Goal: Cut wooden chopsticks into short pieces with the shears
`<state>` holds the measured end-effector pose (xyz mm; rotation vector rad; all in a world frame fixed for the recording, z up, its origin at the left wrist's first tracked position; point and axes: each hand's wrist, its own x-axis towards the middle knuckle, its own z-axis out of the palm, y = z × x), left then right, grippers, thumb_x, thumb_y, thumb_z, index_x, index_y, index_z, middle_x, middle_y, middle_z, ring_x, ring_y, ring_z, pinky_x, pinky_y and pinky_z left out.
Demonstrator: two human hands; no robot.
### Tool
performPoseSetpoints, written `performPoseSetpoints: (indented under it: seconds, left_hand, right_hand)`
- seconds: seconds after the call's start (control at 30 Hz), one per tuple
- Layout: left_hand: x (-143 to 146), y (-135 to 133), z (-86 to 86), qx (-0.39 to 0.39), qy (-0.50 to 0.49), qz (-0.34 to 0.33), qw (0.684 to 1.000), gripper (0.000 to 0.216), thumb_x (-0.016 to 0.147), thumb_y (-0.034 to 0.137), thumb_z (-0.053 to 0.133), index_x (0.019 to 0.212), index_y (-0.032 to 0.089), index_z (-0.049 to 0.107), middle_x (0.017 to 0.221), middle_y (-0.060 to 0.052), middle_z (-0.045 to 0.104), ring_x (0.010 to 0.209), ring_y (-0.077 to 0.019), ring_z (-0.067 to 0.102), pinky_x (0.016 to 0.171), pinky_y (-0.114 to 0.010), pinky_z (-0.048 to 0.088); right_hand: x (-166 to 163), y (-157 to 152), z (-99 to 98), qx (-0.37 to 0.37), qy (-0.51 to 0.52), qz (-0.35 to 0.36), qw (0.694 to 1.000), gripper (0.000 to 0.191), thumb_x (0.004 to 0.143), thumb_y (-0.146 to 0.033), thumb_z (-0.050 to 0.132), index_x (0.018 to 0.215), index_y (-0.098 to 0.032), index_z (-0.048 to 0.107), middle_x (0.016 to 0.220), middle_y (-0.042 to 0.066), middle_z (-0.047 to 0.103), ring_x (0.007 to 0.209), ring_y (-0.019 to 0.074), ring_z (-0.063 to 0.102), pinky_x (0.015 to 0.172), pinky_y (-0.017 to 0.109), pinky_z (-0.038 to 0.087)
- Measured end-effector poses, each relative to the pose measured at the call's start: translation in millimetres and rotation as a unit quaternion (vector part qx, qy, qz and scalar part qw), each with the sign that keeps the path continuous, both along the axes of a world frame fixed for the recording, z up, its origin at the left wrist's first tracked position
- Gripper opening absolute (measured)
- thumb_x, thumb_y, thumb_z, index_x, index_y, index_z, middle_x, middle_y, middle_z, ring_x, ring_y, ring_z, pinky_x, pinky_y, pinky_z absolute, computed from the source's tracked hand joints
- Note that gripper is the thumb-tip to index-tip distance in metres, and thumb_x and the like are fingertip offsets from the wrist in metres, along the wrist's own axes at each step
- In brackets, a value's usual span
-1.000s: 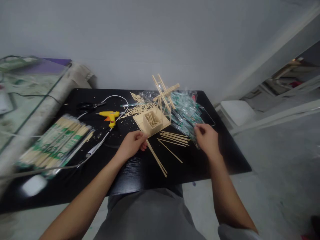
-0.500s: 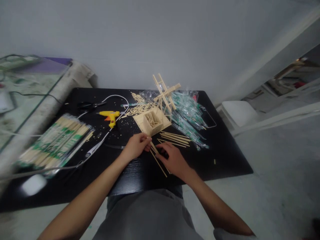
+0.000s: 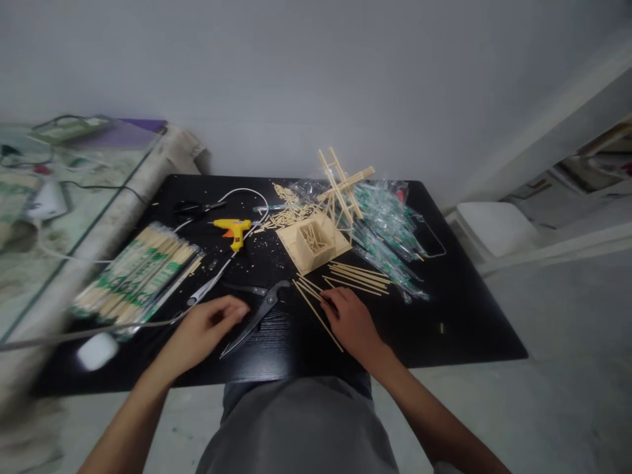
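My left hand [image 3: 205, 330] lies on the black table [image 3: 459, 309], its fingers curled loosely with the tips next to a pair of dark scissors [image 3: 257, 316]. My right hand [image 3: 348, 317] rests on a long pair of bamboo sticks [image 3: 316, 313], with its fingers pressed on them. Just beyond lie several loose bamboo sticks [image 3: 358, 276]. Behind those stands a small stick-built box [image 3: 313, 242] with a windmill-like frame [image 3: 343, 187] rising from it.
A yellow glue gun [image 3: 233, 229] with a white cord lies at the back left. Packs of wrapped chopsticks [image 3: 138, 271] sit on the left and green-clear wrappers [image 3: 388, 224] on the right. Black scissors [image 3: 192, 209] lie at the back. A white stool [image 3: 494, 227] stands to the right.
My left hand let go of the sticks and moved left to the scissors. My right hand came from the wrappers to the long sticks. The view shifted slightly left.
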<state>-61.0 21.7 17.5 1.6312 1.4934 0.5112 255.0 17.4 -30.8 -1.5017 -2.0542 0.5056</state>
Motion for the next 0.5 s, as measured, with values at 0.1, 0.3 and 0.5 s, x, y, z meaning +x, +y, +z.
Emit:
performPoseSetpoints:
  seconds: [0.1, 0.3, 0.5]
  left_hand:
    - [-44.6, -15.9, 2.9, -0.043, 0.089, 0.022, 0.995, 0.049, 0.085, 0.069, 0.060, 0.074, 0.022, 0.071, 0.064, 0.000, 0.066, 0.062, -0.0184, 0.058, 0.059, -0.025, 0.044]
    - [-95.2, -5.9, 14.1, 0.029, 0.310, 0.186, 0.932, 0.032, 0.086, 0.054, 0.056, 0.092, 0.025, 0.070, 0.087, -0.004, 0.078, 0.079, -0.0257, 0.070, 0.073, -0.030, 0.050]
    - [-100.1, 12.7, 9.0, 0.076, 0.429, 0.137, 0.890, 0.034, 0.095, 0.047, 0.046, 0.102, 0.021, 0.068, 0.105, -0.012, 0.074, 0.093, -0.0289, 0.067, 0.081, -0.035, 0.051]
  right_hand:
    - [-5.4, -4.1, 0.4, 0.021, -0.006, 0.009, 1.000, 0.017, 0.094, -0.017, 0.071, 0.111, -0.019, 0.070, 0.108, 0.013, 0.071, 0.105, 0.0318, 0.066, 0.096, 0.050, 0.057]
    - [-12.6, -7.7, -2.3, 0.024, -0.032, 0.028, 0.999, 0.015, 0.095, -0.017, 0.069, 0.110, -0.020, 0.071, 0.110, 0.013, 0.070, 0.104, 0.0325, 0.063, 0.095, 0.054, 0.056]
    - [-5.6, -1.4, -7.4, 0.062, -0.043, -0.011, 0.997, 0.016, 0.099, -0.010, 0.059, 0.105, -0.019, 0.071, 0.105, 0.013, 0.069, 0.102, 0.0305, 0.061, 0.094, 0.050, 0.053]
